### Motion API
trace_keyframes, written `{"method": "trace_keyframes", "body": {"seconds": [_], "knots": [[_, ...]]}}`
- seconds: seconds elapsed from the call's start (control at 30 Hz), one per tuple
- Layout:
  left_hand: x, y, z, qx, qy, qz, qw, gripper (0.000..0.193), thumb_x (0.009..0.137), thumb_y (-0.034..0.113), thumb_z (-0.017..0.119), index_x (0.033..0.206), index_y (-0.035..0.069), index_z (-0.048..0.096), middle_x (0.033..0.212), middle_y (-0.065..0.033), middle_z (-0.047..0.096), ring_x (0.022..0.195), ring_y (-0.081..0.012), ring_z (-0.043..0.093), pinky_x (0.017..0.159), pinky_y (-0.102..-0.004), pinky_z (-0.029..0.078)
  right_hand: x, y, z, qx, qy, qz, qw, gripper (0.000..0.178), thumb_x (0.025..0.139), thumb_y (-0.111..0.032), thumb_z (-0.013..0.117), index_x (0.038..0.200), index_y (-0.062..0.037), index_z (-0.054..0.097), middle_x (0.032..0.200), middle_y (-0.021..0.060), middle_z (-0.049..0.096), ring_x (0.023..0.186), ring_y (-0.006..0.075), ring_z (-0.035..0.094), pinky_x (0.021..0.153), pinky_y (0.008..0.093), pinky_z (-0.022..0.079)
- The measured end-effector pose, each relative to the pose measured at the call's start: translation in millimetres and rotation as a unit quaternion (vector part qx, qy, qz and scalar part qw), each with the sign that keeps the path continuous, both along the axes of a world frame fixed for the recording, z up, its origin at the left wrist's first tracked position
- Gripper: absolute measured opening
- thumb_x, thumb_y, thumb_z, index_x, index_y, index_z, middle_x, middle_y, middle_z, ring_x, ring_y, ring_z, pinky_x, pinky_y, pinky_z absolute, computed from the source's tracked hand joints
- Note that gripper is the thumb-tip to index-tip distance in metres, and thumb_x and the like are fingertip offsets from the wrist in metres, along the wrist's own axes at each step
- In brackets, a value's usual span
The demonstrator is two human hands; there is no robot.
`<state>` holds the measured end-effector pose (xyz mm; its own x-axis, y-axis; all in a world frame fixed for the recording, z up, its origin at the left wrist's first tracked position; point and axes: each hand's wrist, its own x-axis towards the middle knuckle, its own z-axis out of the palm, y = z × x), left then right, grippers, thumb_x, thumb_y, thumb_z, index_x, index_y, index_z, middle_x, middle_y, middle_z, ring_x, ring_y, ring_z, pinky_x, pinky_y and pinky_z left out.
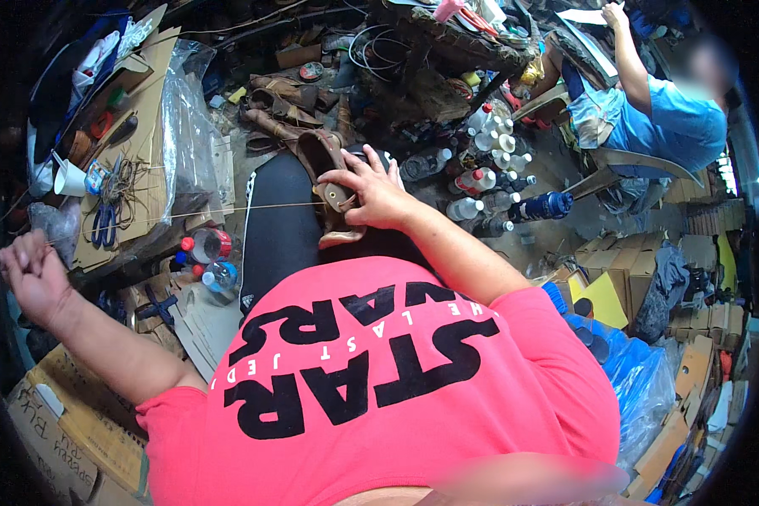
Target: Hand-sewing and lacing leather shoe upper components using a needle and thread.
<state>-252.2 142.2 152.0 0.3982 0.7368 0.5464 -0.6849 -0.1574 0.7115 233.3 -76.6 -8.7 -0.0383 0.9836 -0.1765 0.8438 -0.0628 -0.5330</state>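
Left hand (27, 271) out wide to the side, fist closed on the end of a thread (185, 214). Thread runs taut and nearly level across to the shoe (329, 190). The tension looks deliberate, as if drawing a stitch tight.

Right hand (371, 187) lies on top of the shoe with fingers spread, pressing it down on the person's knee, which is clad in black trousers (278, 228). That pins the brown leather piece against the pull. Shoe sits mid-frame, just above the pink shirt (379, 396).

No proper worktop under the shoe; the lap serves. To the left, a cardboard sheet (148, 110) carries blue-handled scissors (103, 223), tangled cord, a white funnel (69, 179) and clear plastic wrap. Below it, small bottles with red caps (204, 246).

Room is cramped and cluttered. Brown boots (278, 105) are piled on the floor ahead, and clear plastic bottles (489, 169) are clustered at right. Cardboard boxes (67, 430) sit at lower left and along the right edge. Another person in a blue shirt (679, 118) is seated at upper right, arm raised to a bench.
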Motion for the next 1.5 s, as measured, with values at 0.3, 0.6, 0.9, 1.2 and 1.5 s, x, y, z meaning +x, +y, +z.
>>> {"method": "trace_keyframes", "body": {"seconds": [0.3, 0.6, 0.9, 1.2, 1.5], "knots": [[237.2, -109.2, -115.8, 0.224, 0.580, 0.123, 0.773, 0.047, 0.073, 0.026, 0.073, 0.112, 0.005, 0.059, 0.116, -0.0175, 0.056, 0.113, -0.0323, 0.050, 0.098, -0.0389, 0.037, 13.2, -58.3, 12.1, 0.218, -0.034, -0.127, 0.967, 0.051, 0.064, -0.033, 0.079, 0.109, -0.0166, 0.061, 0.113, 0.0102, 0.054, 0.105, 0.0311, 0.049, 0.089, 0.0422, 0.036], [325.1, -125.4, -174.3, 0.257, 0.593, 0.013, 0.763, 0.044, 0.071, 0.044, 0.068, 0.094, 0.007, 0.064, 0.090, -0.0138, 0.061, 0.093, -0.0321, 0.055, 0.080, -0.0419, 0.043, 36.8, -75.6, 5.6, -0.089, 0.165, -0.149, 0.971, 0.018, 0.073, -0.020, 0.070, 0.078, -0.0040, 0.061, 0.069, 0.0106, 0.062, 0.064, 0.0185, 0.059, 0.061, 0.0323, 0.047], [324.6, -111.4, -206.0, 0.067, 0.538, -0.164, 0.824, 0.024, 0.082, 0.019, 0.065, 0.098, 0.001, 0.061, 0.083, -0.0083, 0.063, 0.078, -0.0101, 0.056, 0.071, -0.0272, 0.044, 44.4, -55.7, -5.1, -0.144, 0.140, -0.067, 0.977, 0.028, 0.072, -0.028, 0.073, 0.080, -0.0042, 0.061, 0.068, 0.0113, 0.060, 0.061, 0.0163, 0.054, 0.059, 0.0337, 0.045], [319.4, -113.8, -190.0, 0.148, 0.554, -0.107, 0.812, 0.027, 0.077, 0.026, 0.067, 0.085, 0.002, 0.057, 0.075, -0.0113, 0.061, 0.069, -0.0203, 0.057, 0.064, -0.0341, 0.043, 162.8, -97.7, -36.6, 0.179, 0.622, -0.541, 0.537, 0.018, 0.086, -0.008, 0.055, 0.104, -0.0029, 0.057, 0.087, 0.0079, 0.062, 0.083, 0.0189, 0.059, 0.079, 0.0382, 0.048], [317.4, -115.1, -179.8, 0.177, 0.568, -0.088, 0.799, 0.030, 0.076, 0.029, 0.067, 0.085, 0.002, 0.058, 0.075, -0.0139, 0.061, 0.070, -0.0255, 0.059, 0.063, -0.0360, 0.044, 314.4, -227.9, -4.3, 0.270, 0.655, -0.560, 0.428, 0.018, 0.087, -0.013, 0.060, 0.073, -0.0043, 0.053, 0.061, 0.0028, 0.048, 0.057, 0.0161, 0.045, 0.059, 0.0288, 0.039]]}}
